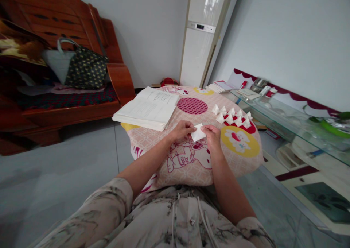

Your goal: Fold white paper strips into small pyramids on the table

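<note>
Between my two hands, above the near middle of the cloth-covered table, is a small folded piece of white paper. My left hand pinches its left edge. On the opposite edge, the thumb and fingers of my right hand are closed. A thick stack of paper sheets with print on the top sheet lies to the left. Several small pointed folded paper pieces stand in rows to the right, beyond my right hand.
A pink patterned cloth covers the table. On the right is a glass-topped cabinet with small items on it. A wooden bench with bags stands at the left. A tall white air conditioner is at the back.
</note>
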A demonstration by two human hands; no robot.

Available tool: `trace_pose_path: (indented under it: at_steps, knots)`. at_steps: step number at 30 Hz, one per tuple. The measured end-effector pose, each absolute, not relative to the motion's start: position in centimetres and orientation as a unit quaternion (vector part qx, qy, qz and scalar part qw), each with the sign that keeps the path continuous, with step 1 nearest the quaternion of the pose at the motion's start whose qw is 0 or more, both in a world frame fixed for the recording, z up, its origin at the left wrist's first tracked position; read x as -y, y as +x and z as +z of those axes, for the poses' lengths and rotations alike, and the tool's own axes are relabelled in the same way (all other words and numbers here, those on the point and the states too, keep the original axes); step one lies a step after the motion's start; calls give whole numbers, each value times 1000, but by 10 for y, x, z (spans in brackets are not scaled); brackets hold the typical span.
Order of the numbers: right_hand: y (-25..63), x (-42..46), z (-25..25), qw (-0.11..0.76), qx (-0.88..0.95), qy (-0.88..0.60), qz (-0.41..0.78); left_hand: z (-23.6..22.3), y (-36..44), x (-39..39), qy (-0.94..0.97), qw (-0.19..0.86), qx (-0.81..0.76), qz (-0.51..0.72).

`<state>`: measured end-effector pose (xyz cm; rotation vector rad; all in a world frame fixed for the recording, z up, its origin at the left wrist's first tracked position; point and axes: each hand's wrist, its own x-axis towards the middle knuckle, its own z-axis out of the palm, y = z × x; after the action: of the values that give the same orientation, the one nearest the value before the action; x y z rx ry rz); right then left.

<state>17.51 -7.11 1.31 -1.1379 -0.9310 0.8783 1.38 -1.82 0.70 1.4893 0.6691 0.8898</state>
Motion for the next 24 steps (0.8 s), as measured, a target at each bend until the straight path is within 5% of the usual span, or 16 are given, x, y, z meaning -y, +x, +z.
trace_pose_path:
  at_steps: [24]
  knots:
    - [176,67,13,701,339,-513,361,1,14,16,626,615,-319,358]
